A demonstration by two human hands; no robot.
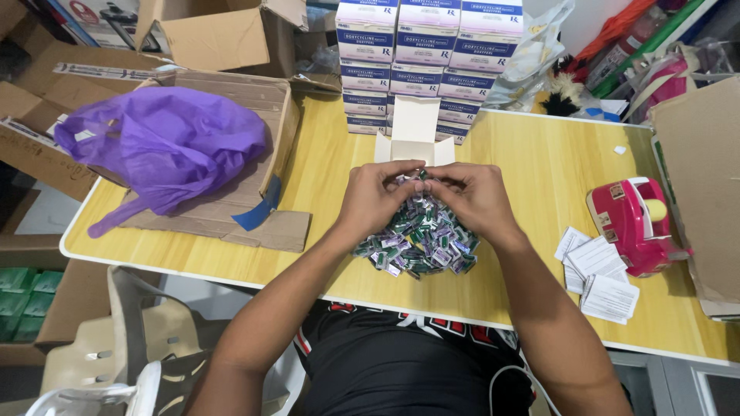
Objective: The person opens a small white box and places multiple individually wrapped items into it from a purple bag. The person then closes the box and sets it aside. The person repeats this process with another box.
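Green and purple blister strips (pixel 420 239) are lying in a loose heap at the middle of the yellow wooden table (pixel 331 154), and both hands are meeting over the heap's far edge. The left hand (pixel 375 192) is coming in from seven o'clock, the right hand (pixel 472 194) from five o'clock, and their fingertips are pinching together at twelve o'clock of the pile. Both sets of fingers are curling nearly closed, and a small strip (pixel 422 176) is showing between them at the gap where the thumbs and forefingers are touching; which hand is actually gripping it I cannot tell. The rest of the heap is sitting under and just behind the knuckles, toward the person.

Just past the fingertips, at twelve o'clock, an open white carton (pixel 414 131) is standing with its flaps spread, and stacked white and blue boxes (pixel 428 54) are rising behind it. At ten o'clock a purple plastic bag (pixel 166 139) is lying in a flattened cardboard box (pixel 254 223). At three o'clock a pink tape dispenser (pixel 636 223) is sitting beside some folded white paper leaflets (pixel 600 273).
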